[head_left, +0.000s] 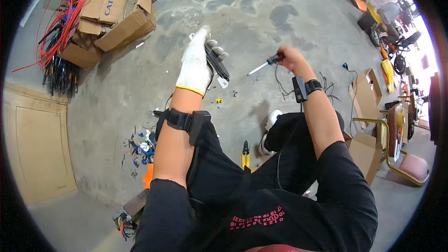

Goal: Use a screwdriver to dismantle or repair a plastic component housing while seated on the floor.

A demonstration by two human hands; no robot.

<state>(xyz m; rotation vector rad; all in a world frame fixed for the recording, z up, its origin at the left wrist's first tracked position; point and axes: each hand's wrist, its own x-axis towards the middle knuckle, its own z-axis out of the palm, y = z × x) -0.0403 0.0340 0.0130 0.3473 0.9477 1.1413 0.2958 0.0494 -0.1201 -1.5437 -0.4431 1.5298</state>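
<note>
Black flat housing (218, 63) in left hand (196, 60), screwdriver (262, 66) in right hand (291, 59), both above concrete floor (252, 23).
Left: in white glove (192, 72) with yellow edge, closed round the housing, fingertips curled over its right side; housing slanting down to the right, small whitish tab (223, 82) by its lower end. Right: bare, wrapped tight round the dark handle; shaft pointing down-left toward the housing, tip near but apart. On floor below: small yellow piece (219, 101); yellow-handled pliers (245, 155) near white shoe (272, 119); thin dark cables (281, 84) below the right hand. Farther left: blue and white scraps (145, 145); upper left, opened cardboard boxes (126, 32) beside tangled red wire (70, 16).
</note>
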